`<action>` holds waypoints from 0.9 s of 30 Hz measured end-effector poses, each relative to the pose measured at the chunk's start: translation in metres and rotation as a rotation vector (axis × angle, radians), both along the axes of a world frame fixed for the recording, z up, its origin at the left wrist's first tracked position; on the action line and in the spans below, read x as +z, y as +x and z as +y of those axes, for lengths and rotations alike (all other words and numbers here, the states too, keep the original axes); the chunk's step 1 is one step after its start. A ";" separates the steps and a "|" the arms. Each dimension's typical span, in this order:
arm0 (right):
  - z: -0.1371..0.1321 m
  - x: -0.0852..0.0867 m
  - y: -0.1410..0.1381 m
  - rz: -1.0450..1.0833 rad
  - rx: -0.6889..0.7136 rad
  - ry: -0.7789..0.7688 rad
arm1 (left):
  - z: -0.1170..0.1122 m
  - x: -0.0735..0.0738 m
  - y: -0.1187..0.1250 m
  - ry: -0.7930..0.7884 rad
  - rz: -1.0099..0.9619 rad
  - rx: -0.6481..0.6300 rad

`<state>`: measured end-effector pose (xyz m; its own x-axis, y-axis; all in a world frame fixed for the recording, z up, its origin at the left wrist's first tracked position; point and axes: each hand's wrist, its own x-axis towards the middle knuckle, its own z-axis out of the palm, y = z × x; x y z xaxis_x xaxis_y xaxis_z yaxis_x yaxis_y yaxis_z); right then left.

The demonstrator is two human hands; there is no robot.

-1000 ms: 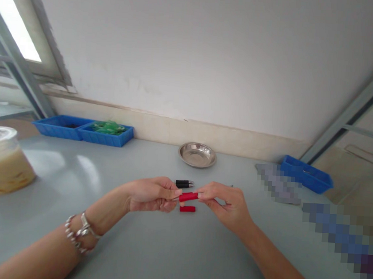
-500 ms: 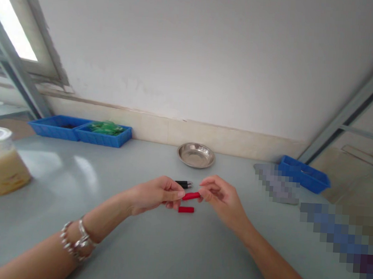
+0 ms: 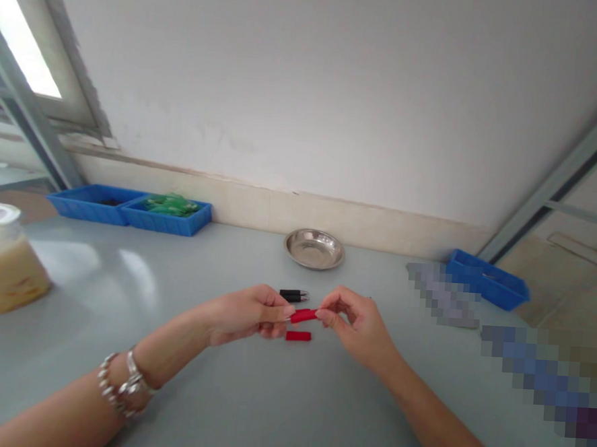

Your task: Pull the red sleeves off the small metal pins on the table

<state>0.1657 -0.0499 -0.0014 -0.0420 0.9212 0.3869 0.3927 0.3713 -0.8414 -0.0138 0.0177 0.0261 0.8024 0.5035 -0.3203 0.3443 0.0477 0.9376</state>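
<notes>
My left hand (image 3: pixel 245 313) and my right hand (image 3: pixel 357 325) meet over the middle of the grey table (image 3: pixel 247 396), each pinching one end of a short red tube-shaped piece (image 3: pixel 304 315). Just below it a second red piece (image 3: pixel 298 335) lies on the table. A black piece with a metal tip (image 3: pixel 293 294) lies just behind my left fingertips. A beaded bracelet circles my left wrist.
A steel dish (image 3: pixel 314 248) sits by the far wall. Two blue trays (image 3: pixel 127 210) stand at the back left, one holding green parts. Another blue tray (image 3: pixel 487 281) is at the right. A lidded jar (image 3: pixel 0 259) stands at the left edge.
My right fingers loosened half a second ago and have closed again on the red piece's right end. My left hand has stayed pinched on the other end.
</notes>
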 end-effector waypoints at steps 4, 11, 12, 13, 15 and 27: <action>0.000 0.005 0.008 -0.108 -0.072 0.102 | 0.003 0.002 -0.002 0.053 -0.019 -0.024; 0.011 -0.007 0.033 -0.477 -0.314 -0.018 | 0.008 -0.002 0.001 0.880 0.242 0.230; 0.013 -0.010 0.035 -0.532 -0.333 -0.042 | 0.008 -0.005 0.002 0.980 0.269 0.235; 0.014 -0.012 0.037 -0.583 -0.343 -0.063 | 0.007 -0.009 0.003 1.058 0.289 0.226; 0.016 -0.013 0.038 -0.668 -0.342 -0.101 | 0.006 -0.016 0.004 1.150 0.334 0.189; 0.019 -0.024 0.045 -0.906 -0.337 -0.132 | 0.007 -0.023 0.004 1.163 0.463 0.064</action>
<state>0.2105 -0.0311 -0.0256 0.0007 0.9730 0.2310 0.9797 0.0456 -0.1951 -0.0094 0.0249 0.0033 0.6970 0.7108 0.0946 0.6800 -0.6970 0.2276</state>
